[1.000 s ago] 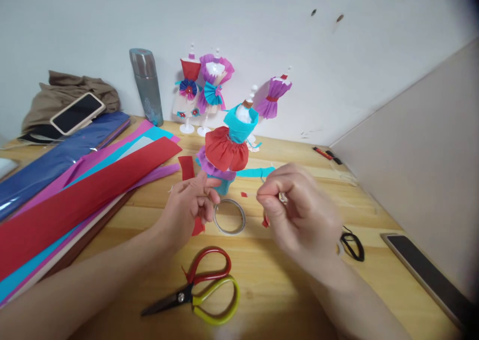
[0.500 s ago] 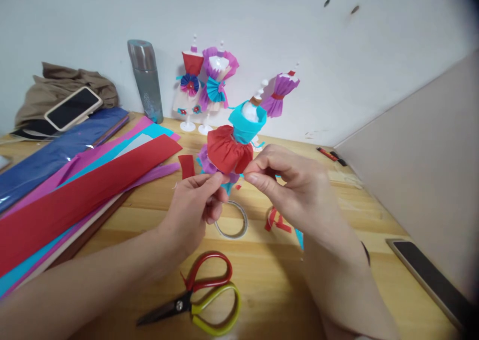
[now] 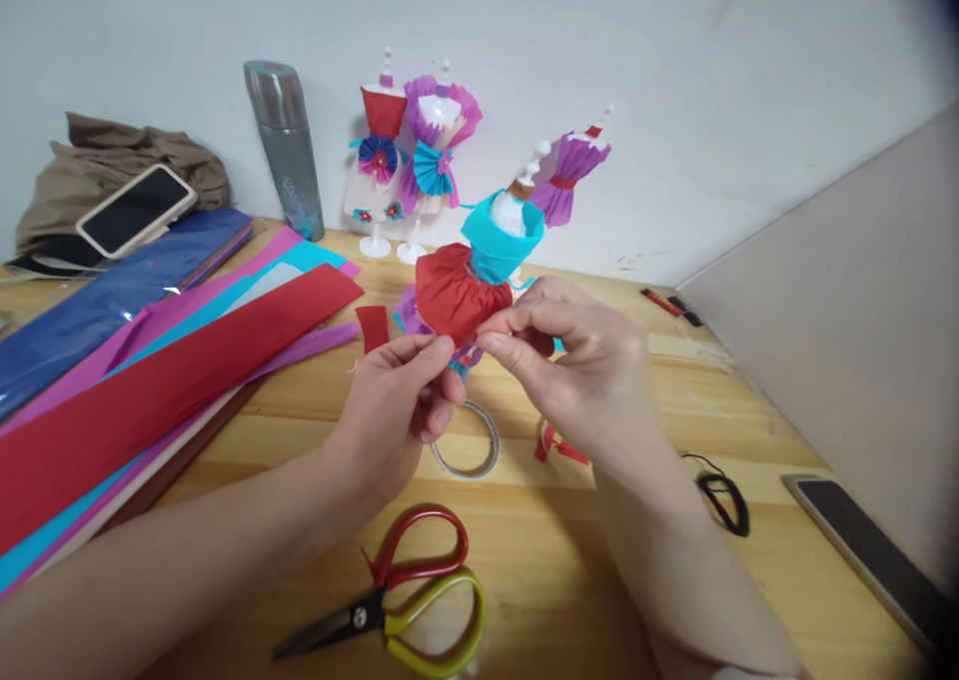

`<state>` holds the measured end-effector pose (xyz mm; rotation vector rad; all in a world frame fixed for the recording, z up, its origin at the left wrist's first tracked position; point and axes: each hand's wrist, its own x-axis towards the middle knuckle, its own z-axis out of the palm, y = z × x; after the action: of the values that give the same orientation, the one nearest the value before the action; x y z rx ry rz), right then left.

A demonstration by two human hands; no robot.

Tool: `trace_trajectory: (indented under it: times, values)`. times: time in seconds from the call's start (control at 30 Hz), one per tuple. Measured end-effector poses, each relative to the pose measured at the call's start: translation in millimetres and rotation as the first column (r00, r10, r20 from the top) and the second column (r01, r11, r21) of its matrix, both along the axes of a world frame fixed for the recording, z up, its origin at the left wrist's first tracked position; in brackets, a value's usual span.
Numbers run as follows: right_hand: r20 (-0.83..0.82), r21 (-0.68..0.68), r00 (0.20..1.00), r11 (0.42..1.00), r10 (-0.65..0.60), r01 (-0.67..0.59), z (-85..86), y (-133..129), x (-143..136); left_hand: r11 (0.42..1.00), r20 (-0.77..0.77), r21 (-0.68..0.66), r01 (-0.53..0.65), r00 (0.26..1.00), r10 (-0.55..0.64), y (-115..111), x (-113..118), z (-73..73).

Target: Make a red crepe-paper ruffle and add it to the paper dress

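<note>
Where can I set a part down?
Bare wood: between scissors and right forearm; also between that forearm and rightmost phone, nearer than the black cord. Crowded: left, paper strips; centre, dress form, left hand, tape roll.

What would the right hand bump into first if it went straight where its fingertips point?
Probably the left hand, just across a narrow gap; the red skirt is close too, and depth is hard to judge here.
</note>
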<state>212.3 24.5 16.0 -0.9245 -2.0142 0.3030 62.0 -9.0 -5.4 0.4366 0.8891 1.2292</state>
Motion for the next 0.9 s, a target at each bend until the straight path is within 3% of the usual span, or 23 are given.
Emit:
trace_trajectory:
  times: [0.2,0.9]
  values:
    - [0.03,0.065,0.997,0.996,-0.068,0.066,-2.7,0.0,-3.2,1.0,0.028,0.008,0.002,1.0,-0.002,-1.2,-0.4,-0.7]
    - [0.077,0.084,0.995,0.995,-0.061,0.054,-3.8,2.0,-6.4,0.999,0.044,0.024,0.021,0.999,-0.022,-2.5,0.4,-0.9]
